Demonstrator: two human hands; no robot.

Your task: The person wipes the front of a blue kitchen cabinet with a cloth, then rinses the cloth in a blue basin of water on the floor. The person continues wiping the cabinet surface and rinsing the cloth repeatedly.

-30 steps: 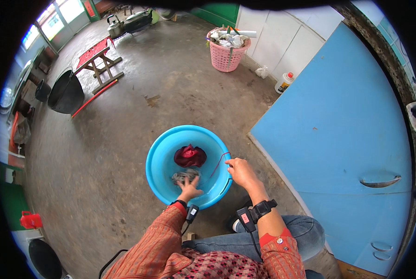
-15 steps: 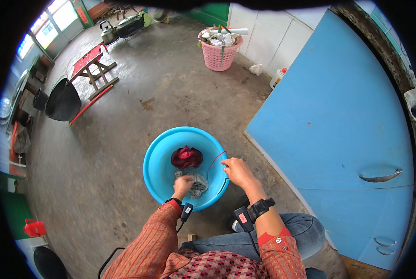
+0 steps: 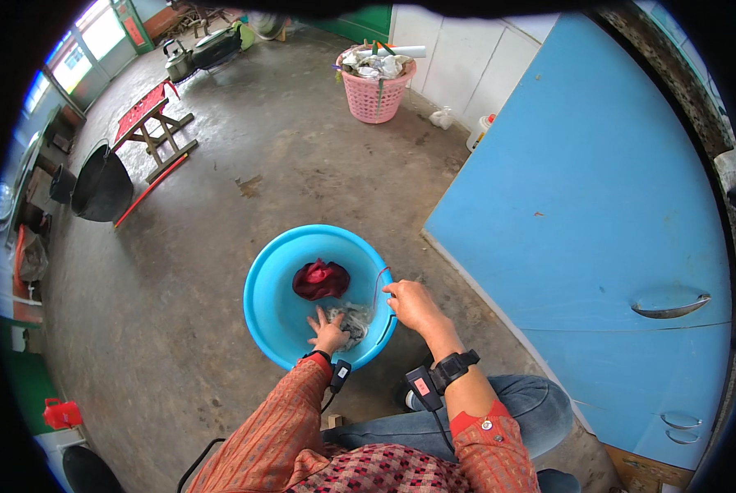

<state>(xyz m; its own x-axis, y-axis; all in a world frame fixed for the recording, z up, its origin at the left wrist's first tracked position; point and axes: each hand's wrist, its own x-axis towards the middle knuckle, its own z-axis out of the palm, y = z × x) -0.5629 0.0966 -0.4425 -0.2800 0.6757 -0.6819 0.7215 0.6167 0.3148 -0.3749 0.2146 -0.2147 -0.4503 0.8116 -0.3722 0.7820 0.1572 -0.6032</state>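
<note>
A light-blue plastic basin (image 3: 263, 308) stands on the floor in front of me. In it lie a dark red cloth-like bundle (image 3: 321, 280) and, nearer me, a crumpled greyish, see-through plastic bag (image 3: 356, 320). My left hand (image 3: 328, 334) is inside the basin with its fingers spread, at the left side of the bag. At the basin's right rim my right hand (image 3: 417, 306) is closed in a pinch. A thin red string (image 3: 377, 285) loops from beside the bag up over the rim towards its fingertips; the exact grip is partly hidden.
A blue cabinet door (image 3: 581, 246) stands to my right. Farther off is a pink basket (image 3: 374, 100) filled with rubbish. At the far left are a wooden stool (image 3: 158, 135) with a red top, a black bucket (image 3: 103, 185) and a kettle (image 3: 179, 62).
My left hand has let go of the bag and spread its fingers. The bag lies more spread out. My right hand stays at the rim, and the whole view has shifted slightly.
</note>
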